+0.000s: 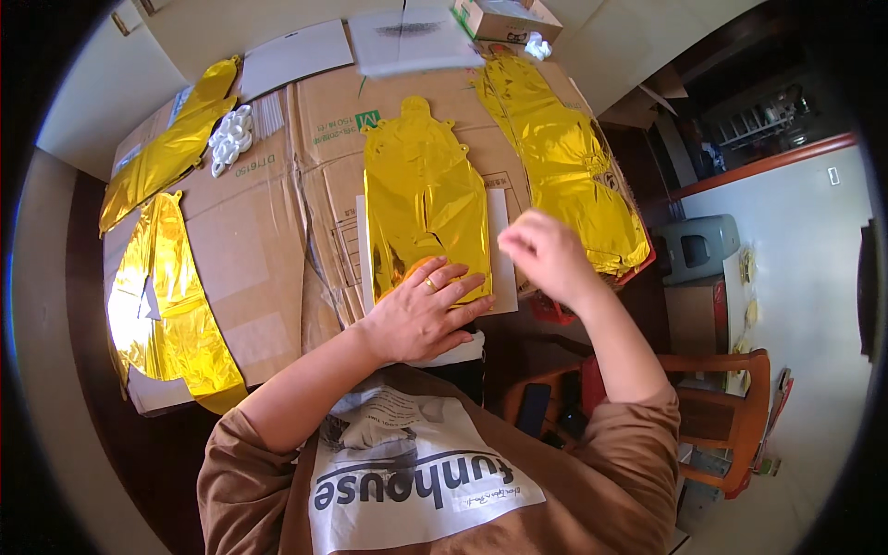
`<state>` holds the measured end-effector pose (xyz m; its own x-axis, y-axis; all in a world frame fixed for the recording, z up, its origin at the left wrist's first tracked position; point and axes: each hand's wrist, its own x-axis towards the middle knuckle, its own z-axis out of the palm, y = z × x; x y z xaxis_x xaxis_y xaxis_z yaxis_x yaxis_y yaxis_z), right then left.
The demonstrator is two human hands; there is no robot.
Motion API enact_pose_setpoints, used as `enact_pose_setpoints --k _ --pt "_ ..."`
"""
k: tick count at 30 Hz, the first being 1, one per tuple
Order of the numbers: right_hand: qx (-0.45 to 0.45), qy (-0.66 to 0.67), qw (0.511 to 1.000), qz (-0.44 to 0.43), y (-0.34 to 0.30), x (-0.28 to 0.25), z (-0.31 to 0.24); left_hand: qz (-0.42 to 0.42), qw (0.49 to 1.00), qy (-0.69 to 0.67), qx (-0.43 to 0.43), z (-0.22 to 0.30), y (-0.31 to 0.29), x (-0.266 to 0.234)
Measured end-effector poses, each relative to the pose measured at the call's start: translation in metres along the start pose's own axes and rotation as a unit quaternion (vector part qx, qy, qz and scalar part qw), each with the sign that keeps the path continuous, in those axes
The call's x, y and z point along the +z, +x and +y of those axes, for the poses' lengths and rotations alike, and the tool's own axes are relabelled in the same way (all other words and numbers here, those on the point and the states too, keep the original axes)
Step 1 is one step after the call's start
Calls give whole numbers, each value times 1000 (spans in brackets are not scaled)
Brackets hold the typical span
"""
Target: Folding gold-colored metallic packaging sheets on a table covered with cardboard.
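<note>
A flat, uninflated gold foil balloon [425, 185] with small tabs along its edge lies in front of me, over a white sheet [502, 268]. My left hand [424, 313] rests on the balloon's near end, palm down with fingers spread; a ring is on one finger. To the right of the balloon, my right hand [546, 254] is raised, with its fingers curled and pinched together. Whatever may be between those fingertips is too small to see. A stack of gold foil balloons [569, 153] lies to the right of that hand.
Cardboard [250, 213] covers the table. At left lie a gold foil balloon [171, 148], a folded one [185, 296] and a white coiled bundle [231, 139]. White boards [296, 57] and a small carton [507, 20] line the far edge. A wooden chair [754, 416] stands at right.
</note>
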<state>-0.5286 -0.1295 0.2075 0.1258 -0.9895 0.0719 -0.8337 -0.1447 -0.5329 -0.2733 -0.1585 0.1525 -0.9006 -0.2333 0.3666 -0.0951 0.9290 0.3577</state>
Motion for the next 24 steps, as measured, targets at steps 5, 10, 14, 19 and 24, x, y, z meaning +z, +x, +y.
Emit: enact_pose_setpoints --k 5,10,14,19,24 --pt "-187 -88 975 75 -45 22 17 6 1000 -15 -1 1 2 -1" --pt "-195 -118 971 79 -50 30 18 7 1000 -13 5 -1 2 1" --pt "-209 -134 965 84 -45 30 17 -23 1000 2 2 2 3 -1" --pt "-193 -63 973 109 -46 35 28 -47 998 32 2 6 5 -5" --pt "-177 -31 977 114 -36 32 7 50 998 20 19 7 2 -13"
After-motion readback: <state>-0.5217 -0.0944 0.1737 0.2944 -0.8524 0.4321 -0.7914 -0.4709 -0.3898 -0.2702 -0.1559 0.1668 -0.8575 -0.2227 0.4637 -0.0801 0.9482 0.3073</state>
